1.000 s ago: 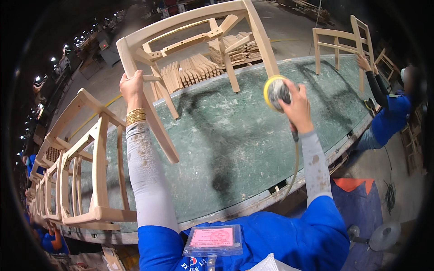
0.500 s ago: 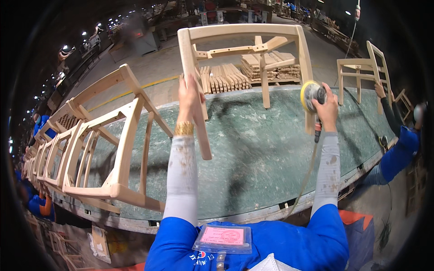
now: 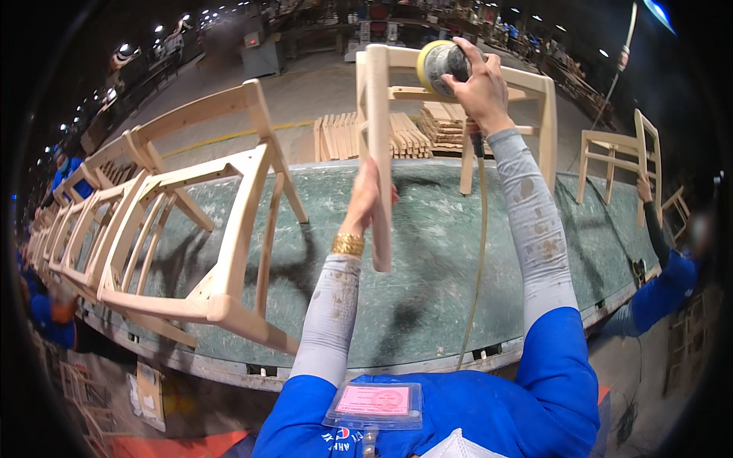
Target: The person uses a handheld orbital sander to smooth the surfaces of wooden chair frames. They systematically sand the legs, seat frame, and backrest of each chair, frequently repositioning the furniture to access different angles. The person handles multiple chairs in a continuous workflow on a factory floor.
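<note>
A pale wooden chair frame (image 3: 379, 114) stands in front of me on the green-topped table. My left hand (image 3: 366, 195) is wrapped round the lower part of its near left leg. With fingers closed over its top, my right hand (image 3: 482, 90) holds a round palm sander (image 3: 446, 69) with a yellow pad edge. The sander is up at the chair's top rail, near the left corner; its pad faces left, and I cannot tell whether it touches the wood. From the sander a thin hose (image 3: 481, 221) runs down across the table toward me.
Several joined-looking chair frames (image 3: 229, 252) line the table's left side. Beyond the far edge lie stacked wooden parts (image 3: 408, 136). At right, a co-worker's hand (image 3: 644, 185) holds another chair (image 3: 611, 141). The green tabletop (image 3: 427, 305) has a near metal edge.
The sander has moved up and left, from the chair's right leg to its top rail. The chair has turned and shifted right, with my left hand still on its leg.
</note>
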`<control>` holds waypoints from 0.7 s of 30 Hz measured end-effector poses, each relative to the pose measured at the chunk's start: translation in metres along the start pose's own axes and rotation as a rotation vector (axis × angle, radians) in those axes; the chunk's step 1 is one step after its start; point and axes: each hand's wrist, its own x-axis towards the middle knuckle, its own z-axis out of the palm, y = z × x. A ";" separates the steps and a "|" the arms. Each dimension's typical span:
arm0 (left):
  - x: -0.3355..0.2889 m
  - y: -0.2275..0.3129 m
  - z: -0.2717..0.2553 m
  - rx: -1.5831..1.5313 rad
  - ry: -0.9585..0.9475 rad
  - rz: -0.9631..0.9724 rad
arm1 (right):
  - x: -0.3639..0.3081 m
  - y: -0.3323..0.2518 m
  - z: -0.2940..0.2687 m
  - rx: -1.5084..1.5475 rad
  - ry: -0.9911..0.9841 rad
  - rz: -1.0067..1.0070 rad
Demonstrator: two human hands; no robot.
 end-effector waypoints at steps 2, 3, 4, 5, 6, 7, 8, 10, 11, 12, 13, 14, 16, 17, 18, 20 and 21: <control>-0.017 -0.019 -0.007 -0.059 -0.105 -0.043 | 0.009 0.001 0.013 -0.080 0.085 -0.057; -0.023 -0.030 -0.009 -0.098 -0.064 -0.048 | 0.015 0.004 0.015 -0.076 0.093 -0.098; -0.026 -0.040 -0.010 -0.143 -0.033 -0.055 | 0.022 0.007 0.013 -0.083 0.101 -0.137; -0.027 -0.047 -0.015 -0.165 -0.056 -0.036 | 0.028 0.010 0.010 -0.126 0.057 -0.060; -0.025 -0.049 -0.019 -0.185 -0.080 -0.009 | 0.034 0.009 0.006 -0.168 0.020 0.013; -0.024 -0.052 -0.021 -0.206 -0.109 0.018 | 0.037 0.008 0.001 -0.158 0.012 0.043; -0.025 -0.056 -0.015 -0.191 -0.100 0.049 | 0.037 0.014 -0.005 -0.219 0.037 0.034; -0.024 -0.054 -0.012 -0.144 -0.057 0.136 | 0.030 0.007 -0.012 -0.256 0.034 0.074; -0.026 -0.051 -0.010 -0.202 -0.074 0.089 | 0.017 0.003 -0.016 -0.171 0.012 -0.004; -0.023 -0.047 -0.012 -0.212 -0.053 0.074 | 0.005 -0.007 -0.016 -0.163 0.044 -0.162; -0.021 -0.044 -0.015 -0.223 -0.033 0.057 | -0.005 -0.017 -0.014 -0.061 -0.032 -0.227; -0.019 -0.043 -0.017 -0.231 -0.017 0.032 | -0.016 -0.040 -0.011 0.009 -0.126 -0.258; -0.014 -0.041 -0.023 -0.244 -0.054 0.018 | -0.034 -0.069 0.002 0.032 -0.262 -0.318; -0.013 -0.040 -0.019 -0.228 -0.035 0.049 | -0.041 -0.074 0.010 -0.022 -0.268 -0.388; -0.013 -0.039 -0.017 -0.211 -0.010 0.083 | -0.045 -0.080 0.018 -0.048 -0.255 -0.437; -0.009 -0.039 -0.021 -0.215 -0.033 0.073 | -0.031 -0.087 0.027 -0.008 -0.179 -0.419; -0.011 -0.041 -0.018 -0.221 -0.050 0.054 | -0.019 -0.087 0.028 -0.045 -0.134 -0.383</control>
